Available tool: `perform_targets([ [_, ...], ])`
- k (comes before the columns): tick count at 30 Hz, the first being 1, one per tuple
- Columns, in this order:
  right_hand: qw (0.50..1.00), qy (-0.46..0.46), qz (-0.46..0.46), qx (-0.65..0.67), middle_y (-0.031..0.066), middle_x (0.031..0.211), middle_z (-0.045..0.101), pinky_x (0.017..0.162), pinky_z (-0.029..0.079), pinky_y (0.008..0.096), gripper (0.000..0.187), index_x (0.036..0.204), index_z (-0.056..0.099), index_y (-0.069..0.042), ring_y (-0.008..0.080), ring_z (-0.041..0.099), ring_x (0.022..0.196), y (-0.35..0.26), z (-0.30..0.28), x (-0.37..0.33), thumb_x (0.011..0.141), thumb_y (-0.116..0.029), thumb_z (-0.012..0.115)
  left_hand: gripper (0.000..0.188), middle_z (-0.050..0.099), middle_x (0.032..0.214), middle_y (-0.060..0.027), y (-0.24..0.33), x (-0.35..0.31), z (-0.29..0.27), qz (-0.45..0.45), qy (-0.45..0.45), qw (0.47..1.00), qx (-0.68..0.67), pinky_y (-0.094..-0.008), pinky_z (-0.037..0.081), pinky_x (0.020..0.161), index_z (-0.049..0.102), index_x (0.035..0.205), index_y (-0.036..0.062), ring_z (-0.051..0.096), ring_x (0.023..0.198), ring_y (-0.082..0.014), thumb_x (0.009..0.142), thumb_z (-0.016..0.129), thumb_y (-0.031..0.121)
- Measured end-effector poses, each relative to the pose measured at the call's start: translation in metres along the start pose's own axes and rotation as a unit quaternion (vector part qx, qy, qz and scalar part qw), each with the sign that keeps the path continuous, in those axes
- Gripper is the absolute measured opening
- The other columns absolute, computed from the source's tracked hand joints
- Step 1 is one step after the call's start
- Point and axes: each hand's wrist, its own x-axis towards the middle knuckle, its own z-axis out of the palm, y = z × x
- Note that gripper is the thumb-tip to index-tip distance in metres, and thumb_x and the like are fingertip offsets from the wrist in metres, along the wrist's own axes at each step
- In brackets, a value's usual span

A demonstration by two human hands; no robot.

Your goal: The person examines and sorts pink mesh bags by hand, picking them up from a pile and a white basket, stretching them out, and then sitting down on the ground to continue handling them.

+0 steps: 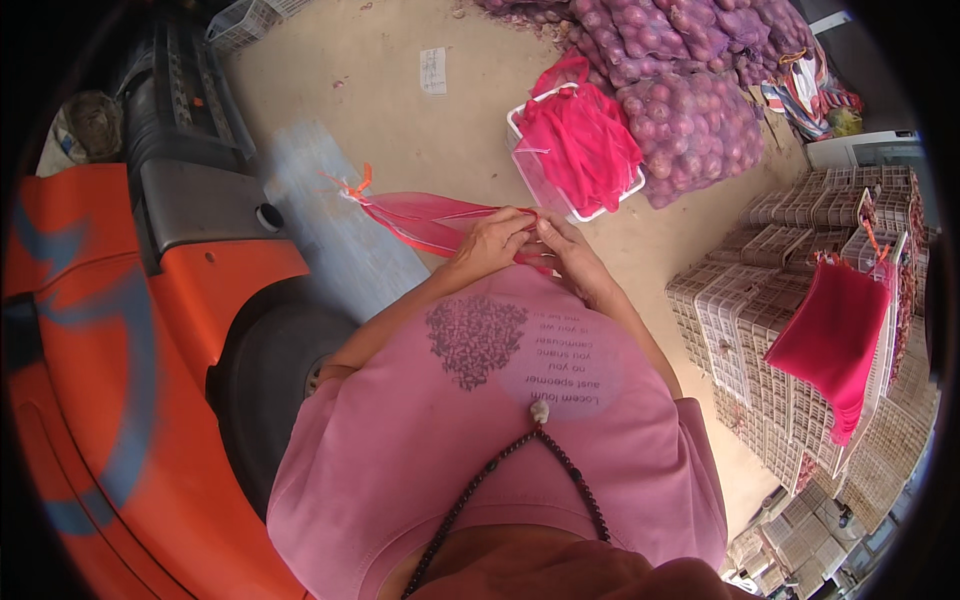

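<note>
Close in front of my chest, my left hand (pixel 492 243) and my right hand (pixel 572 256) meet, both closed on the edge of a pink-red mesh bag (pixel 420 217). The bag stretches out to the left from my fingers, long and flat, with an orange tie (pixel 362 182) at its far end. Part of it is hidden behind my hands. Just beyond my right hand, a white plastic basket (pixel 578 216) on the floor is heaped with more pink mesh bags (pixel 580 150).
Full mesh sacks of red onions (pixel 690 135) are piled beyond the basket. Stacked plastic crates (pixel 740 290) stand at the right, with a pink mesh bundle (pixel 835 325) hanging on them. An orange forklift-like vehicle (pixel 240 300) is close on my left. A paper sheet (pixel 432 71) lies on the floor.
</note>
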Motion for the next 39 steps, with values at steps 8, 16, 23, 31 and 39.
perform_targets([
  [8, 0.983, 0.164, -0.051, 0.057, 0.0076, 0.083, 0.058, 0.058, 0.047, 0.0258, 0.018, 0.109, 0.054, -0.002, 0.0133, 0.056, 0.068, 0.037, -0.022, 0.036, 0.094, -0.008, 0.047, 0.045, 0.048, 0.123, -0.0115, -0.015, -0.014, 0.008, 0.08, -0.116, 0.988, -0.06, -0.0359, 0.048, 0.082, 0.051, 0.121, 0.005, 0.056, 0.101, -0.0265, 0.078, 0.063, 0.009],
  [16, 0.982, 0.161, -0.094, -0.042, 0.0012, 0.063, 0.052, 0.049, 0.038, 0.0219, 0.016, 0.102, 0.058, -0.001, 0.0086, 0.046, 0.052, 0.031, -0.017, 0.034, 0.092, -0.003, 0.045, 0.036, 0.055, 0.114, -0.007, -0.05, -0.04, -0.035, -0.089, 0.031, 0.948, 0.302, -0.0438, 0.034, 0.095, 0.061, 0.11, 0.0116, 0.048, 0.111, -0.0261, 0.074, 0.065, 0.014],
  [23, 0.97, 0.201, -0.106, -0.087, -0.0034, 0.06, 0.047, 0.041, 0.027, 0.0188, 0.015, 0.101, 0.059, -0.002, 0.0032, 0.037, 0.046, 0.015, -0.035, 0.018, 0.091, -0.004, 0.047, 0.018, 0.061, 0.097, -0.0124, -0.14, -0.104, -0.092, -0.334, 0.02, 0.885, 0.324, -0.0449, 0.043, 0.08, 0.062, 0.089, 0.0048, 0.057, 0.092, -0.0317, 0.085, 0.052, 0.02],
  [31, 0.952, 0.258, -0.111, -0.121, -0.0003, 0.069, 0.056, 0.052, 0.039, 0.0218, 0.014, 0.099, 0.061, -0.002, 0.006, 0.047, 0.058, 0.035, -0.024, 0.016, 0.088, -0.004, 0.052, 0.045, 0.054, 0.113, -0.0171, -0.097, -0.058, -0.084, -0.183, 0.002, 0.97, 0.158, -0.0418, 0.042, 0.089, 0.047, 0.117, 0.0019, 0.051, 0.107, -0.0321, 0.078, 0.065, 0.017],
  [39, 0.881, 0.331, -0.24, -0.239, 0.0055, 0.075, 0.058, 0.067, 0.044, 0.0287, 0.012, 0.097, 0.06, -0.001, 0.0114, 0.052, 0.072, 0.043, 0.006, 0.008, 0.087, -0.006, 0.054, 0.019, 0.059, 0.095, -0.0169, -0.157, -0.033, -0.065, -0.107, -0.194, 0.945, 0.239, -0.044, 0.044, 0.077, 0.061, 0.095, 0.0026, 0.057, 0.088, -0.0366, 0.081, 0.06, 0.015],
])
